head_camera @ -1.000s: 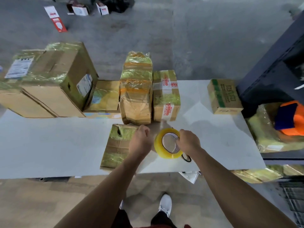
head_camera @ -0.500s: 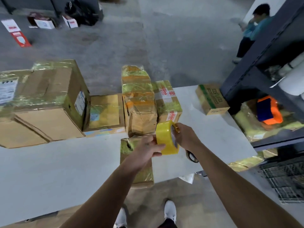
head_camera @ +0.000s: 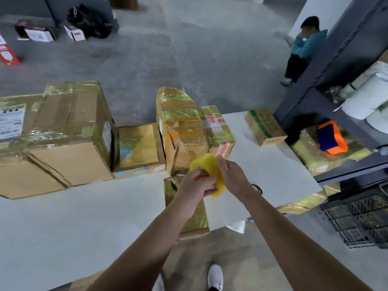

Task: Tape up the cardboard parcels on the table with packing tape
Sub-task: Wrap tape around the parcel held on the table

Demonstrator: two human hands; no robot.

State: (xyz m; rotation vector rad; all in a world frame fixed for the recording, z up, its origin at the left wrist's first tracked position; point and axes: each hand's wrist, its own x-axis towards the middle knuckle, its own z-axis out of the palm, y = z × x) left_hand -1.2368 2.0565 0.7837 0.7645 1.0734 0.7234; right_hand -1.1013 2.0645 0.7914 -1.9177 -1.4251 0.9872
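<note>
Single head-worn wide view; looks forward and down, close above the table (head_camera: 84,227); floor (head_camera: 210,59) beyond.

Bare forearms fwd; left hand (head_camera: 195,185) & right hand (head_camera: 233,177) close together, fingers in curled grip

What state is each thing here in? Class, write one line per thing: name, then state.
tape roll, held up between both hands
left hand, grips the roll
right hand, grips the roll
small parcel, flat on the table, tape-wrapped, under the hands
tall parcel, wrapped in tape, crumpled
big box, closed, taped
green-striped box, closed, standing apart
</note>
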